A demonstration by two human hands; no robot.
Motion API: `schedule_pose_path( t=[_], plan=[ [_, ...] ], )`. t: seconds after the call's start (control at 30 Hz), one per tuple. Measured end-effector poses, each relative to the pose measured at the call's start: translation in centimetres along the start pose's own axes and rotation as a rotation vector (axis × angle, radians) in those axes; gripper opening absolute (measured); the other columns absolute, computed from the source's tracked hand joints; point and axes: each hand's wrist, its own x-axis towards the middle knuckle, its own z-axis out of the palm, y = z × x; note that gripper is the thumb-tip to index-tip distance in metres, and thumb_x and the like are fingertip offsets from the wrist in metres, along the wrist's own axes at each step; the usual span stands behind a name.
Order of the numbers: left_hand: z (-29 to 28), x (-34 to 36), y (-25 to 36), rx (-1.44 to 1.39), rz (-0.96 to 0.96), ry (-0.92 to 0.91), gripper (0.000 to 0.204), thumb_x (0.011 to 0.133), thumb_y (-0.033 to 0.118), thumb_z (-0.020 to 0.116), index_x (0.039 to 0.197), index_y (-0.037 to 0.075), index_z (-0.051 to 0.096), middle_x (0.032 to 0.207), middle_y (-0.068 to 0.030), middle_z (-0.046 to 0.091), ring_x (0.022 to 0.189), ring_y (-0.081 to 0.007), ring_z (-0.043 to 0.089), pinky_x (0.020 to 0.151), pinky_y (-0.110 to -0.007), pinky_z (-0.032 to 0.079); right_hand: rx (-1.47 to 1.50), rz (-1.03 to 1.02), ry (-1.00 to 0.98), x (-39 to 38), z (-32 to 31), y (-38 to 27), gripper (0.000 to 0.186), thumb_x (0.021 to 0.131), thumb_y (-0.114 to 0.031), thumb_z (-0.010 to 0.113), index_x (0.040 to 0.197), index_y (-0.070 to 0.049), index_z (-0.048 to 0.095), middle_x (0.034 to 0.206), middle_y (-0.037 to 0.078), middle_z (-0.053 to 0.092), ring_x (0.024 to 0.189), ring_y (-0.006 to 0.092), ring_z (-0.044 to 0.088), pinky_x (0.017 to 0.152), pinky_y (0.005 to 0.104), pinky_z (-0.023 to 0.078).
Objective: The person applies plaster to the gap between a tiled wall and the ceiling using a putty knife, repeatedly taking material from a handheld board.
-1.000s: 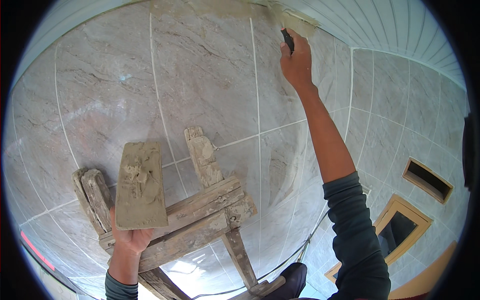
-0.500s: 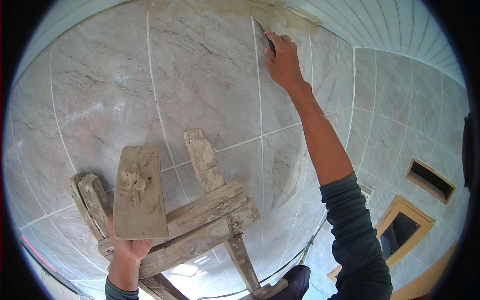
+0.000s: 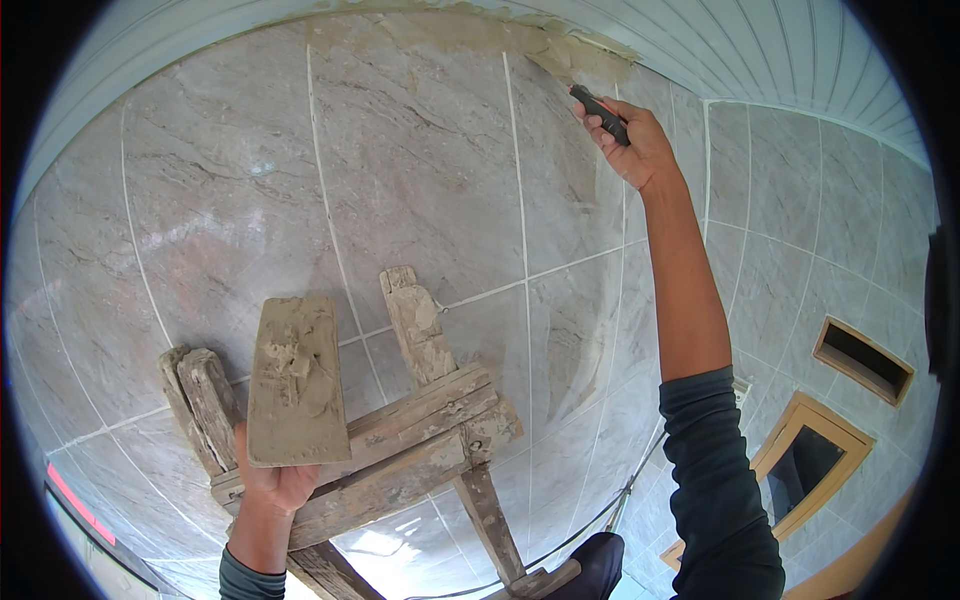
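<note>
Right hand [image 3: 635,140] shifting rightward along the mortar-smeared wall top [image 3: 470,30], fingers gripping a dark tool handle [image 3: 600,103], left hand [image 3: 272,480] clasping a mortar-caked board [image 3: 297,380] over the wooden ladder [image 3: 400,440]

no packages, labels, signs or screens

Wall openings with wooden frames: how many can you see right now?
2. A small slot-shaped opening sits high on the right wall; a larger framed opening lies below it, near the right sleeve. More may be hidden beyond the picture's rim.
</note>
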Motion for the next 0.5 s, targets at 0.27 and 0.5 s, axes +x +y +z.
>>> schedule_pose_path(
  t=[0.27, 0.5],
  plan=[
    [0.1, -0.5, 0.1, 0.020, -0.024, -0.119, 0.051, 0.092, 0.028, 0.043, 0.133, -0.002, 0.041, 0.131, -0.0229, 0.049, 0.117, -0.0369, 0.052, 0.096, -0.049, 0.047, -0.050, 0.028, -0.007, 5.6, 2.9, -6.5, 0.031, 0.094, -0.001, 0.028, 0.112, 0.019, 0.043, 0.093, 0.027, 0.058, 0.062, 0.0157, 0.051, 0.043, 0.0198, 0.040],
    [0.7, -0.4, 0.0, 0.071, -0.055, -0.157, 0.046, 0.092, 0.021, 0.040, 0.130, -0.004, 0.045, 0.130, -0.0199, 0.052, 0.117, -0.0313, 0.055, 0.099, -0.042, 0.048, -0.105, -0.090, -0.006, 0.7, 3.2, -4.9, 0.030, 0.095, -0.003, 0.029, 0.111, 0.017, 0.044, 0.089, 0.022, 0.059, 0.061, 0.0131, 0.052, 0.042, 0.0182, 0.041]
  ],
)
